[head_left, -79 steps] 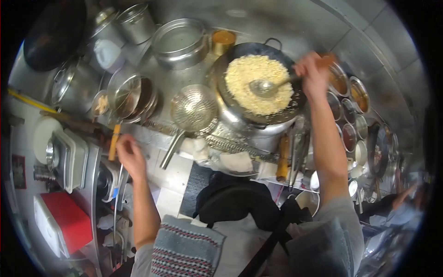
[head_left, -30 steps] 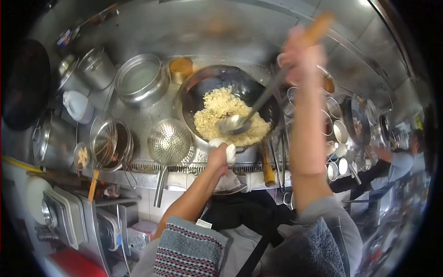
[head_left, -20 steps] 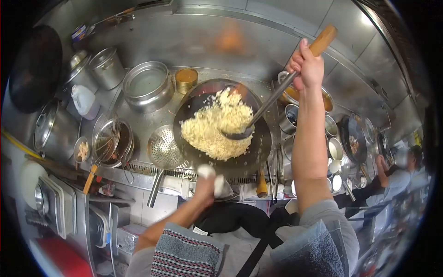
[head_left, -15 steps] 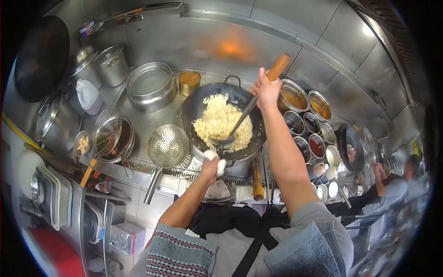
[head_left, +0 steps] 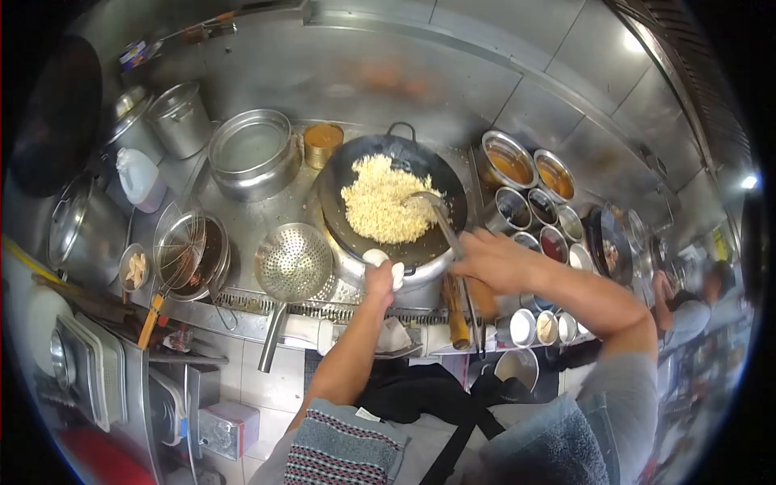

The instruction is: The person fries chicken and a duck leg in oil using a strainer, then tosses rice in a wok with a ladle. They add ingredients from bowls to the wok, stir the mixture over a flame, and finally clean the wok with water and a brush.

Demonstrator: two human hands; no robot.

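Note:
A black wok (head_left: 440,168) stands on the burner with a mound of pale yellow fried rice (head_left: 384,206) inside. My left hand (head_left: 378,283) is closed on a folded white cloth (head_left: 396,275) at the wok's near rim. To the right of the wok, my right hand (head_left: 497,263) grips the handle of a metal ladle (head_left: 440,214). The ladle's bowl rests at the right side of the rice, and its wooden end points down toward the front edge.
Left of the wok are a perforated strainer (head_left: 293,263), a large metal pot (head_left: 252,153) and a tin (head_left: 322,145). Sauce containers (head_left: 509,166) stand to the right. A wooden-handled brush (head_left: 457,323) lies at the front edge. Another person (head_left: 687,311) is at far right.
My right hand has come down from above the wok to its lower right, swinging the ladle's handle toward me. The rice has settled into a mound. My left hand keeps the cloth at the rim.

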